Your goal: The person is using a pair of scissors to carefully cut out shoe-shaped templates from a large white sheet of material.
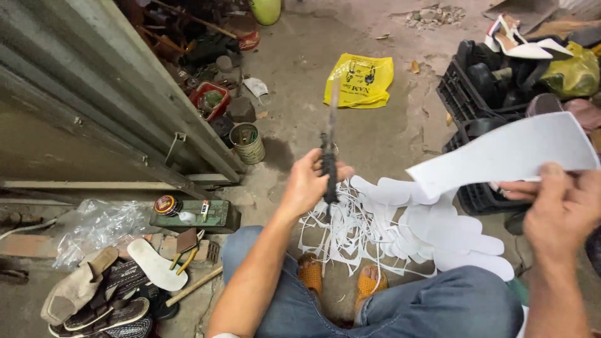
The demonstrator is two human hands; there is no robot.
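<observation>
Head view, looking down past both knees in blue jeans (pixel 432 310) to a rough concrete floor (pixel 300 69).

Left hand (pixel 308 181) was raised in front of the knees, fingers curled shut around the dark wrapped handle of a long narrow blade (pixel 330 134). Handle ran through the fist; the blade stood nearly upright above the knuckles, its upper part blurred, tip toward the yellow plastic bag (pixel 360 80) lying flat on the floor beyond.

Right hand (pixel 557 209) was at the right edge, pinching the near end of a white insole-shaped sheet of thin board (pixel 507 152). Thumb lay on top of the sheet's lower edge, the other fingers under it; the sheet reached up and left from the grip, clear of the blade.

On the floor between the hands: a heap of white cut insole pieces (pixel 451 238) overlapping each other, with thin white offcut strips (pixel 338 235) just beside them, in front of two orange sandals (pixel 341 278).

Left side: a green metal box (pixel 216 216) bearing a small round tin (pixel 166 204), a rusty tin can (pixel 247 143) against the grey metal door (pixel 94 94), a pile of worn sandals and soles (pixel 106 294). Right side: black plastic crates (pixel 482 100) holding dark shoes
</observation>
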